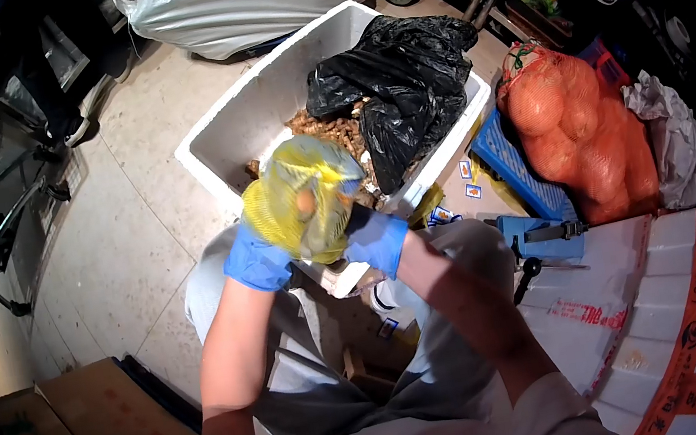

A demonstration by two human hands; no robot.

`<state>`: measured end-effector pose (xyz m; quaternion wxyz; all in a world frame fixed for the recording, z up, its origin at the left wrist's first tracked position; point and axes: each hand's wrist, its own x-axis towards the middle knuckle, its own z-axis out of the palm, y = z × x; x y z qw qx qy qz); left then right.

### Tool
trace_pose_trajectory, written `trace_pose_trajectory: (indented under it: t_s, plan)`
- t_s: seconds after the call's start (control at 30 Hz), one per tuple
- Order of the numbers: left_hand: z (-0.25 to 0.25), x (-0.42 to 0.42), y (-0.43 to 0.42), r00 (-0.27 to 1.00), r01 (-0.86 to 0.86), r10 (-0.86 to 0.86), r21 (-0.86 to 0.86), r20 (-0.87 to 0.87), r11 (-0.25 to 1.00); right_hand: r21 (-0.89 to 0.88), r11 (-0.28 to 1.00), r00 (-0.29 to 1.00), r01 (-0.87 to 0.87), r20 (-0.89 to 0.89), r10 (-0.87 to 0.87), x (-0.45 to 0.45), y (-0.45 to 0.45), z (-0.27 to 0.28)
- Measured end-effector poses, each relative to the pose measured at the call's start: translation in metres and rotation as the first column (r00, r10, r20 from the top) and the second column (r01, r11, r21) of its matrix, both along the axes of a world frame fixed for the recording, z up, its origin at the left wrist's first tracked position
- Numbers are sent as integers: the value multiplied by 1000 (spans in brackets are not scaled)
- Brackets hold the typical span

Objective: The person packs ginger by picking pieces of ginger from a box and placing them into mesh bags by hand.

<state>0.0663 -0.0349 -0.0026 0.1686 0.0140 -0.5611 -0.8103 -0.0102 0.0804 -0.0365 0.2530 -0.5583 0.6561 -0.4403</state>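
Observation:
My left hand (260,260), in a blue glove, grips the lower left side of a yellow mesh bag (306,201) wrapped in clear film. My right hand (376,240), also gloved in blue, is closed at the bag's lower right side. The bag hangs over the near edge of a white foam box (211,130), above my knees. Small brown pieces (337,135) lie inside the box. A crumpled black plastic bag (400,86) covers the box's right part. What is inside the mesh bag is hard to make out.
A red net sack of round produce (575,127) stands at right beside a blue crate (522,167). A blue device (542,237) sits near my right knee by white foam boxes (608,304). Cardboard (107,420) lies lower left. A person's shoe (78,131) shows upper left.

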Motion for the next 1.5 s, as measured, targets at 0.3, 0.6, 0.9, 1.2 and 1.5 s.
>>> trace_pose_trajectory:
  t_s: [0.3, 0.6, 0.9, 1.2, 1.5]
  plan:
    - [0, -7, -42, 945, 128, 60, 533, -322, 836, 445, 895, 369, 39, 826, -427, 49, -31, -108]
    - [5, 14, -92, 892, -192, 409, 659, -192, 727, 444, 894, 702, 61, 618, -354, -14, -16, -42]
    - [-25, 50, -125, 861, -196, 434, 616, -264, 763, 788, 522, 946, 325, -285, -157, -164, -79, -180]
    - [-13, 40, -110, 830, -419, 547, 532, -104, 736, 745, 644, 939, 173, -322, 120, -147, -120, -232]
    - [-19, 35, -84, 815, -579, 548, 316, 190, 752, 682, 724, 915, 104, -350, 199, -127, -158, -273]
